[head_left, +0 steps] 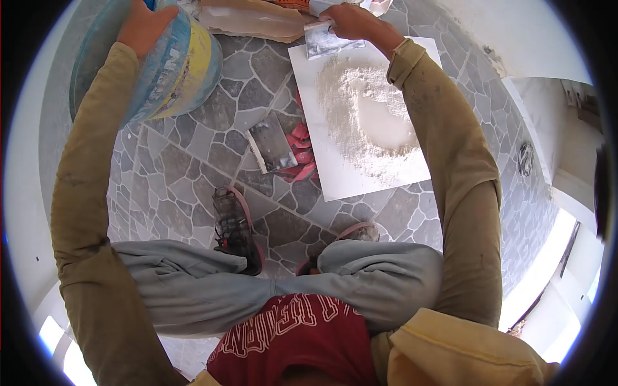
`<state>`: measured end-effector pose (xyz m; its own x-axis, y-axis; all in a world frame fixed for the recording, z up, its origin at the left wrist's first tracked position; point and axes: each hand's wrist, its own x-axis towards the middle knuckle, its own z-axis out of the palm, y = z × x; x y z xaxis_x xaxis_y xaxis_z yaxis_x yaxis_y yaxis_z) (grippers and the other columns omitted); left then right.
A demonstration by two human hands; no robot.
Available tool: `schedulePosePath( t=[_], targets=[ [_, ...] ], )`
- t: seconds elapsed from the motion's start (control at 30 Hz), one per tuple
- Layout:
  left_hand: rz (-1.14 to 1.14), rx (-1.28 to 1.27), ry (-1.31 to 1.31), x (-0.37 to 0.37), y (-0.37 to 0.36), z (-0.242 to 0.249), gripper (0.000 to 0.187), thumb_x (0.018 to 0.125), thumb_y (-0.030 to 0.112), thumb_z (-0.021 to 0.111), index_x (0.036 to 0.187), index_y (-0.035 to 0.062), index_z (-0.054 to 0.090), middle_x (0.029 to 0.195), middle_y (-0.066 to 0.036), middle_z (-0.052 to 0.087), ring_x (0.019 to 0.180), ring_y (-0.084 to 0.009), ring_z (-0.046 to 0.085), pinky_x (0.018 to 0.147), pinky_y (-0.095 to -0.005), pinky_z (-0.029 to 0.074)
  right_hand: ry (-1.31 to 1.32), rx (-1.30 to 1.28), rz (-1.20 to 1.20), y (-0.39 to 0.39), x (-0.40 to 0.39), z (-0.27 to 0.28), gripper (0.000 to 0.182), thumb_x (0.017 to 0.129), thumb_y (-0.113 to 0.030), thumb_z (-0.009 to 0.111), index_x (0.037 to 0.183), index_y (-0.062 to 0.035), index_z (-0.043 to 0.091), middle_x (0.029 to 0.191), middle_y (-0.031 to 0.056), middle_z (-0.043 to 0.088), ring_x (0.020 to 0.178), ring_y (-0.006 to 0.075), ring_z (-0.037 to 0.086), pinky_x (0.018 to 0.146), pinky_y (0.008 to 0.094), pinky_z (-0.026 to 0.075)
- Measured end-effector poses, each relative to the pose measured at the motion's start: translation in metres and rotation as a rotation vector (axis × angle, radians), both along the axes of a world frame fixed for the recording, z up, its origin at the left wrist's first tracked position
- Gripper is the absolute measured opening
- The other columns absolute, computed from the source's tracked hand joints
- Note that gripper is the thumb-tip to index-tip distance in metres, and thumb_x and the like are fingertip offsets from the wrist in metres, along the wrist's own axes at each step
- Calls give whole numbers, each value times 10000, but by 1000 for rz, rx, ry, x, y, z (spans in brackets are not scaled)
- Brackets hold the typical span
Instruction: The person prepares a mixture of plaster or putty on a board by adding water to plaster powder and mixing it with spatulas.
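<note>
At the upper left, my left hand (147, 27) is closed on the edge of a large blue bucket (170, 77) with a yellow band; its fingertips are partly cut off by the frame. My right hand (357, 26) grips a flat, wide scraper (325, 42) smeared with white, over the top of a white board (338, 183). On that board lies a spread heap of white powder (347, 109), hollowed in the middle with a smooth pale patch (383, 125). Whether that patch is wet cannot be made out.
Another flat blade with a pale edge (271, 143) lies on the stone-patterned floor (187, 161), beside crumpled red wrapping (301, 154). An opened paper bag (251, 22) is at the top. My shoes (235, 222) are close below. A crumpled item (526, 159) lies at right.
</note>
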<state>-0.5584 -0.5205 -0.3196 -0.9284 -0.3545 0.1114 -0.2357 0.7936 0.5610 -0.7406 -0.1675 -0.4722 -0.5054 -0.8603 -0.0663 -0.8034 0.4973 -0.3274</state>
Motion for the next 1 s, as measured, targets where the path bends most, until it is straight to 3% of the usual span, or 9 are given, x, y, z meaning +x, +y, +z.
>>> schedulePosePath(
  t=[0.07,0.23,0.4,0.53,0.6,0.73,0.8,0.87,1.0],
  targets=[
    [-3,-41,-5,-1,-5,-1,648,788,320,735,1233,-57,452,1122,-161,597,989,-227,607,870,-330,493,15,-9,33,-8,-12,-9,423,756,-60,686,1172,-136,685,1038,142,704,930,338,683,813,424,537],
    [-28,-149,29,-2,-8,0,631,789,321,742,1215,-57,470,1092,-149,605,984,-220,607,863,-326,495,34,76,241,-15,44,3,379,746,-44,691,1115,-129,701,1020,127,712,930,334,678,830,442,527],
    [-14,-126,10,-3,-7,1,647,781,317,748,1215,-69,463,1108,-164,602,991,-243,608,870,-335,493,35,92,109,-4,17,6,381,807,-40,646,1164,-167,682,1083,103,696,978,330,669,836,440,530],
    [43,-273,27,-4,11,9,647,789,319,737,1213,-80,455,1126,-187,595,999,-259,608,877,-344,492,-12,194,187,4,44,14,398,802,-57,668,1185,-165,669,1108,108,689,993,343,662,838,447,525],
    [31,-147,11,-2,16,12,753,750,358,720,1241,-119,405,1181,-263,571,1078,-329,598,937,-371,467,-12,189,170,15,46,25,395,798,-59,673,1179,-163,672,1102,113,691,993,343,661,838,447,524],
    [42,-105,-12,-3,12,10,749,751,359,720,1238,-117,409,1179,-262,572,1071,-329,601,935,-370,469,9,182,111,56,52,57,353,780,-55,706,1126,-125,694,1027,135,704,962,343,668,825,433,521],
    [30,-253,-20,-6,7,8,756,756,364,711,1245,-120,397,1177,-264,570,1071,-330,601,936,-366,470,7,166,82,71,49,65,348,769,-45,728,1111,-96,696,990,146,708,951,345,669,819,425,518],
    [46,-186,-11,-5,8,7,725,764,343,717,1243,-107,413,1157,-235,579,1067,-306,592,931,-361,468,-1,14,28,78,42,60,335,766,-29,726,1094,-87,699,981,154,709,955,339,670,810,425,521],
    [17,-106,9,-7,-3,1,711,761,342,729,1232,-98,432,1136,-208,588,1059,-291,585,921,-361,466,74,22,51,36,46,56,347,777,-26,703,1115,-99,691,1001,144,709,958,327,673,842,425,510]
  ],
)
